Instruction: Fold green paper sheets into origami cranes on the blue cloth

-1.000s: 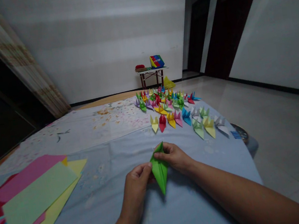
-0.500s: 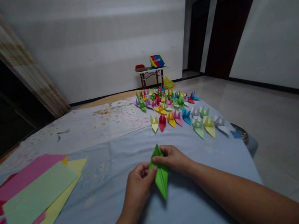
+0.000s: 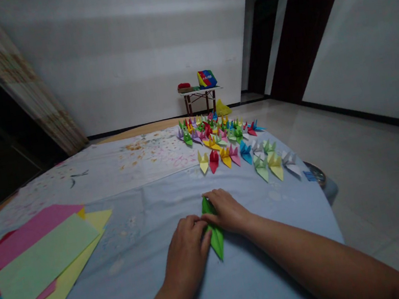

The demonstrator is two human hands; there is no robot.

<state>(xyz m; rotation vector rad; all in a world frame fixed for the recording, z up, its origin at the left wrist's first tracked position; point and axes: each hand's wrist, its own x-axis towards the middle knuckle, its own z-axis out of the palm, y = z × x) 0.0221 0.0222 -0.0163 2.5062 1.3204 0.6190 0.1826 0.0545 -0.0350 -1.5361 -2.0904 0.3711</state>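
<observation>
Folded green paper (image 3: 218, 242) runs near to far, tip nearest.

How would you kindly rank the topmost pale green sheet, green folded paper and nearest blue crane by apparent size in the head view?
1. Pale green sheet
2. Green folded paper (partly covered)
3. Blue crane
</observation>
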